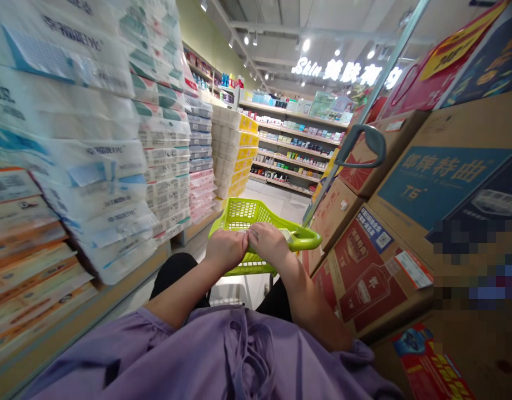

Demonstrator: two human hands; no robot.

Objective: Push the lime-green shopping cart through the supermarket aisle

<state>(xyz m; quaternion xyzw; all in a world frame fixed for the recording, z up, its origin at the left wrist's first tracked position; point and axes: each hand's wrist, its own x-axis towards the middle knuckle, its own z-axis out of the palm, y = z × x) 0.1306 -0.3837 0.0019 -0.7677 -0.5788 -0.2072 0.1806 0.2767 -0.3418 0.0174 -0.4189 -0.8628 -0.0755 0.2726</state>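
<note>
A lime-green shopping cart (pixel 308 240) with a mesh basket stands right in front of me. My left hand (pixel 227 248) is closed over the near edge of the cart, at its handle. Beside it, my right hand (pixel 271 242) is also closed over that handle, and the two hands touch at the middle. The fingertips curl down out of sight. Behind my right hand a small pale item, too hidden to name, shows at the basket. Below the basket, part of the cart's frame is visible between my legs.
Tall stacks of wrapped tissue packs (pixel 114 150) line the left, with yellow-and-white packs (pixel 234 147) beyond. Cardboard boxes (pixel 406 211) are piled close on the right, beside a slanted pole with a grey loop handle (pixel 361 147). Product shelves (pixel 289 136) stand at the aisle's far end.
</note>
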